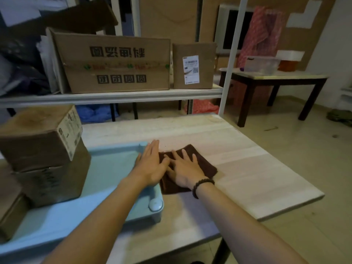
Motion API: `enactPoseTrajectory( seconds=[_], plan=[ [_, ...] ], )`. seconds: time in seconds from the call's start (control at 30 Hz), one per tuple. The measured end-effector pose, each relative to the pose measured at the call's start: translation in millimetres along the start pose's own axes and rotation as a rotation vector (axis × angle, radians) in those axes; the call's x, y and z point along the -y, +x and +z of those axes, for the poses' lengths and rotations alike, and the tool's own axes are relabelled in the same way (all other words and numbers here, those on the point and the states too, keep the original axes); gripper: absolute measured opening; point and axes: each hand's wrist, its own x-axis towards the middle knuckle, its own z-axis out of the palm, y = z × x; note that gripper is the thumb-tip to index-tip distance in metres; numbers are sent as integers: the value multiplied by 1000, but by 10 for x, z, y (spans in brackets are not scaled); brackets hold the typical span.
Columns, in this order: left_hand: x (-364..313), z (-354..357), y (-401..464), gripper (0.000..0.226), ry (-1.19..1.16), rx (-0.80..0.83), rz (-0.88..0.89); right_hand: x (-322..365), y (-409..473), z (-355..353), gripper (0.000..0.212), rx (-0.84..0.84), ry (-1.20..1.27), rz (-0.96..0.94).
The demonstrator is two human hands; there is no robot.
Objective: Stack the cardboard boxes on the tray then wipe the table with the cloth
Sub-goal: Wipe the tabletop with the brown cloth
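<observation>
A dark brown cloth (204, 164) lies flat on the pale table (247, 168), just right of the light blue tray (114, 161). My right hand (184, 168) presses flat on the cloth with fingers spread. My left hand (152, 164) rests flat over the tray's right rim, its fingers reaching the cloth's left edge. On the tray's left part two cardboard boxes stand stacked: an upper box (41, 136) with a white label and a lower box (57, 183). A third box (9, 212) sits at the far left edge.
A white shelf (114, 96) behind the table carries a large printed carton (118, 61) and a smaller labelled carton (193, 65). A white shelf post (230, 60) rises at the table's far right corner. A dark table (276, 80) with a clear container stands at the right back.
</observation>
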Motion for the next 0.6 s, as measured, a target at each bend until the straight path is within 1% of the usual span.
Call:
enactPoseTrajectory(
  seconds=[0.07,0.1,0.17,0.27,0.3,0.33,0.37,0.4,0.5,0.53,0.57,0.6],
  plan=[
    [1,-19,-35,75,-52,-5,-7,-136,115,-52,55,-40,23,6],
    [7,-25,-49,75,-60,3,-6,-279,170,-93,55,-63,49,57],
    [23,-26,-66,74,-61,18,4,-649,226,-210,56,-125,84,238],
    [50,-12,-56,73,-79,32,21,-1157,173,-353,57,-223,86,596],
    [59,-5,-52,73,-82,31,24,-1221,165,-371,58,-226,94,677],
    [64,-6,-45,73,-84,27,27,-1202,183,-375,58,-215,93,700],
    [64,-5,-42,72,-87,23,30,-1107,220,-364,57,-201,89,654],
    [63,-2,-40,72,-89,18,33,-952,257,-337,56,-187,80,547],
    [74,8,-26,70,-124,-11,35,-251,306,-127,51,-104,35,74],
    [78,20,-20,68,-141,-22,36,-63,285,-63,51,-61,10,-36],
    [80,34,-13,67,-155,-29,39,31,271,-36,52,-29,-6,-93],
    [88,43,-4,66,-165,-34,42,28,265,-55,52,-15,3,-97]
  ],
)
